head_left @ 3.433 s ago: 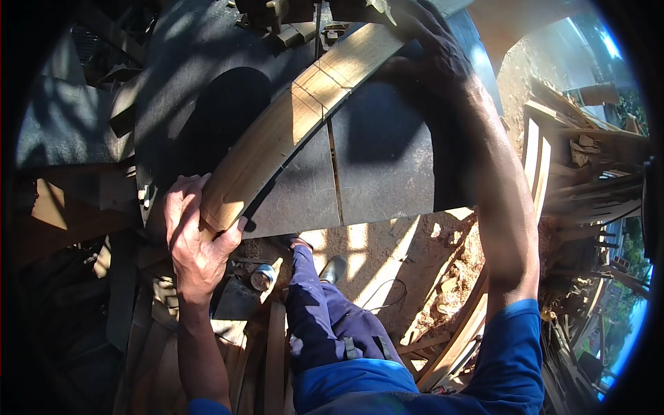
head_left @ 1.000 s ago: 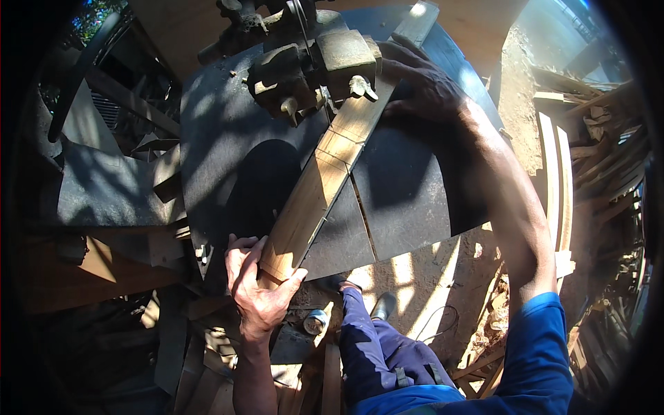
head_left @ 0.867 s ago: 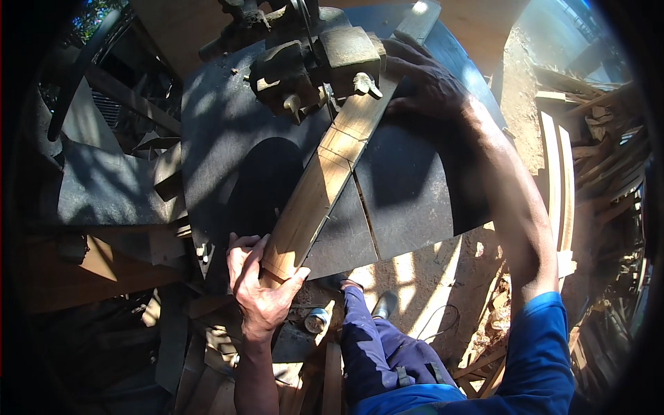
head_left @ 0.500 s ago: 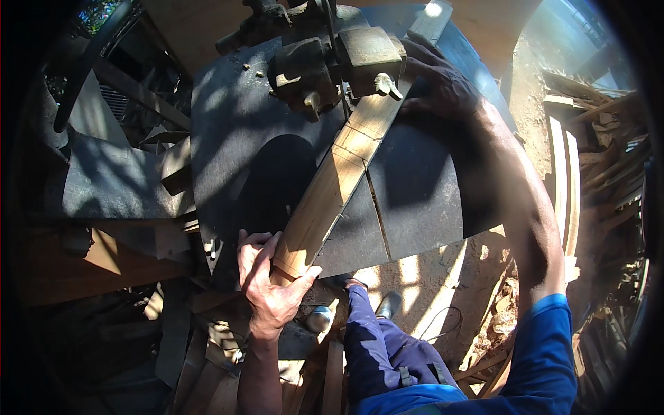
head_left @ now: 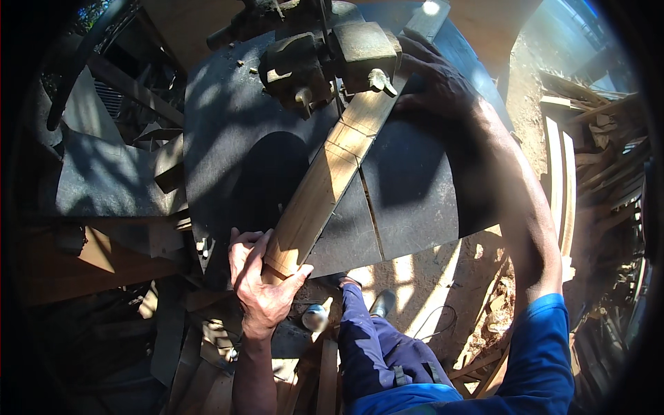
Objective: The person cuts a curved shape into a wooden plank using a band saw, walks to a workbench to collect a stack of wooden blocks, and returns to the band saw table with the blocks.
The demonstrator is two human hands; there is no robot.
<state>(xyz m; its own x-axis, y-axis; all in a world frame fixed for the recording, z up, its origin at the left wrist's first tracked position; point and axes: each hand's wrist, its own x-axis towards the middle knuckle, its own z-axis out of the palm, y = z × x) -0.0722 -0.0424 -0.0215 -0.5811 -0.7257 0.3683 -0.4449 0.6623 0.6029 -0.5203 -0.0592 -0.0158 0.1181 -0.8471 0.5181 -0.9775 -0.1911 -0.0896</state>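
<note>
A long wooden board (head_left: 318,194) with pencil lines across it lies diagonally on a dark saw table (head_left: 408,194). My left hand (head_left: 265,294) grips its near end, thumb on the right side, fingers on the left. My right hand (head_left: 443,83), in shadow, is closed on the far part of the board, beside a metal blade guide (head_left: 363,52) with a wing nut. A thin band saw blade (head_left: 337,97) comes down from the guide at the board's left edge. The board's section under the guide is hidden.
Offcuts and metal pieces (head_left: 114,180) crowd the left side. Long pale strips (head_left: 553,166) and stacked scrap wood stand at the right. Below are sawdust-covered ground (head_left: 415,290), a small can (head_left: 315,317), a loose cable and my legs. A brown panel (head_left: 477,21) is behind the table.
Since the first frame the board sits steeper in view and the blade guide has come fully into sight. Over the last second only slight shifts show; both hands keep hold of the board.
</note>
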